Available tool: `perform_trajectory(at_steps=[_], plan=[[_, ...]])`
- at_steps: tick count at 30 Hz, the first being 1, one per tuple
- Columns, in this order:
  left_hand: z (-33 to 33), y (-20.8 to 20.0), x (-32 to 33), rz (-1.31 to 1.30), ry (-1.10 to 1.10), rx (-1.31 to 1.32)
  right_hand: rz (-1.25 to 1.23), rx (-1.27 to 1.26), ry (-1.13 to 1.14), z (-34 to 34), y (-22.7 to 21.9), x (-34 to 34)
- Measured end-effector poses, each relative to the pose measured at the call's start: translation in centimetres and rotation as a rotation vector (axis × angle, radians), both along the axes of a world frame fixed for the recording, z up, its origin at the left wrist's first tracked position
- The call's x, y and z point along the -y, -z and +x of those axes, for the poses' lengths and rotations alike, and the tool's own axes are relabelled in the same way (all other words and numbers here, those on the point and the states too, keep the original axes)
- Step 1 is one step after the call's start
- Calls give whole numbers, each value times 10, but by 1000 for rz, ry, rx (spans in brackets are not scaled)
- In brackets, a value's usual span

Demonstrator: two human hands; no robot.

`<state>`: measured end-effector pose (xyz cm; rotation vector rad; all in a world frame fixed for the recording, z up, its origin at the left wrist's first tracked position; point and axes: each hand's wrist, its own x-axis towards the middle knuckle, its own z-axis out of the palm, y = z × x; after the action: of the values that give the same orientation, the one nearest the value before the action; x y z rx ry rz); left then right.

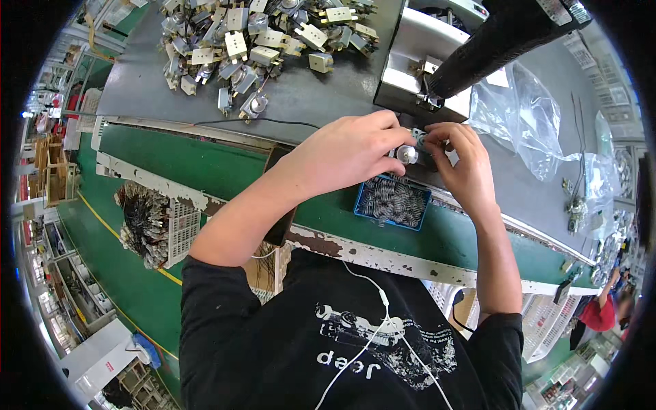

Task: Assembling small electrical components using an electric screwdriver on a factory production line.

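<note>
Both hands meet at the table edge, around a small metal part (407, 154) with a round, shiny end. My left hand (359, 147) reaches in from the left, its thumb and fingers closed on this part. Curled at its other side, my right hand (465, 160) has its thumb and fingertips pinched by the part's greenish end. The fingers partly hide the part. Just below the hands sits a blue tray (394, 224) filled with small coiled metal springs (393, 199).
A metal fixture (403, 72) with a thick black arm (495, 51) stands right beyond my hands. Many similar metal parts (263, 44) are heaped at the far left. Clear plastic bags (523, 116) lie to the right. A white crate (183, 229) stands lower left.
</note>
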<state>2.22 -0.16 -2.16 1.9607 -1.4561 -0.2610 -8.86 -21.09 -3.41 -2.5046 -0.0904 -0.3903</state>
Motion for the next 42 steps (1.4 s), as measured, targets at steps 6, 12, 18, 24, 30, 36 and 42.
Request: perform_trajectory(at_steps=[6, 12, 18, 24, 30, 36, 42], plan=[[0, -7, 3, -13, 0, 11, 249, -47, 135, -15, -16, -15], [-3, -18, 10, 21, 12, -72, 1000, -280, 45, -16, -17, -22], [-3, -16, 8, 30, 25, -123, 1030, -330, 68, -16, -15, -16], [-6, -7, 11, -60, -12, -68, 1038, -342, 50, -15, -13, -13], [15, -7, 4, -58, -34, 18, 518, 393, 133, -5, -38, 12], [19, 0, 32, 34, -3, -59, 839, 400, 109, 60, -106, -14], [19, 15, 41, 10, 16, -45, 634, 650, 77, 63, -111, -12]])
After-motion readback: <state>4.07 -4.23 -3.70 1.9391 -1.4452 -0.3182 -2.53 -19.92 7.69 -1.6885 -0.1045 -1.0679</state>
